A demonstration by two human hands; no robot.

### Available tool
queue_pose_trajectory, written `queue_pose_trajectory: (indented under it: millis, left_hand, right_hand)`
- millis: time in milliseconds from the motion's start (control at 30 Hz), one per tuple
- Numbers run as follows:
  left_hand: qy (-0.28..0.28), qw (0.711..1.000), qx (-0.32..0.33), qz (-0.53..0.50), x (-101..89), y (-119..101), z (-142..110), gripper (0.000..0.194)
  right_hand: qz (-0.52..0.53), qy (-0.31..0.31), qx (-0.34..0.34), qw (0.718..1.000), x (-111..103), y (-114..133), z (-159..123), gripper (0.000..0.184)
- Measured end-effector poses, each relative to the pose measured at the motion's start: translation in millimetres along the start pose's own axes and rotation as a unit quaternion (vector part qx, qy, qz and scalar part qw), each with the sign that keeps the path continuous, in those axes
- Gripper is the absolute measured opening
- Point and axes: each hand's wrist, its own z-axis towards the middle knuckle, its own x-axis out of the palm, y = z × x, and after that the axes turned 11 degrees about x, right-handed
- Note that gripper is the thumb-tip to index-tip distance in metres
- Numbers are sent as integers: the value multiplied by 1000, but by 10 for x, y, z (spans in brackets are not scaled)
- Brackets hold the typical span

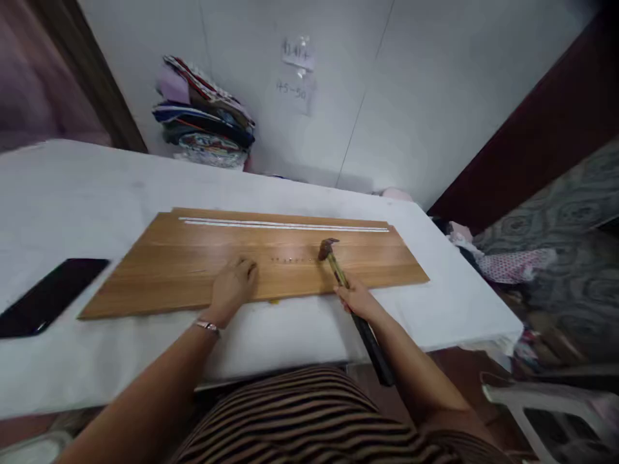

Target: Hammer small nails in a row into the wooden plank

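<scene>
A long wooden board (pixel 193 264) lies flat on a white table (pixel 77 200). My right hand (pixel 356 299) is wrapped round the handle of a hammer (pixel 338 270), whose head hovers just over the board's middle right. A short row of small nails (pixel 290 260) runs across the board just left of the hammer head. My left hand (pixel 232 287) rests on the board with its fingers curled, at the left end of that row. What its fingertips hold is too small to see. A thin white strip (pixel 285 225) lies along the board's far edge.
A black phone (pixel 48 296) lies on the table at the left. Folded patterned cloths (pixel 206 116) are stacked against the white wall behind. To the right, fabric pieces (pixel 507 264) lie on the floor and a white plastic chair (pixel 556 412) stands near.
</scene>
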Motion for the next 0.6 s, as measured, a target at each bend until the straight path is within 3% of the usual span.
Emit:
queue_pose_trajectory:
  millis: [200,333,400,467,533,600]
  left_hand:
    - [-6,992,-79,-102,-58,33,67,34]
    - [-20,967,-98,-235,-189,-307,216,30]
    - [-28,940,-70,-331,-255,-603,383,30]
    - [2,899,-72,-432,-310,-908,617,31]
    - [36,843,-86,-530,-359,-1139,869,32]
    - [51,811,-107,-574,-416,-1233,1063,30]
  right_hand:
    - [21,-8,-19,1000,-44,55,27,20]
    - [54,-38,-56,996,-50,197,165,20]
    - [67,-74,-87,991,35,344,287,18]
    - [78,-105,-128,983,218,524,423,15]
    - [95,-129,-161,974,489,684,528,24]
    - [85,-110,-195,971,785,767,554,38]
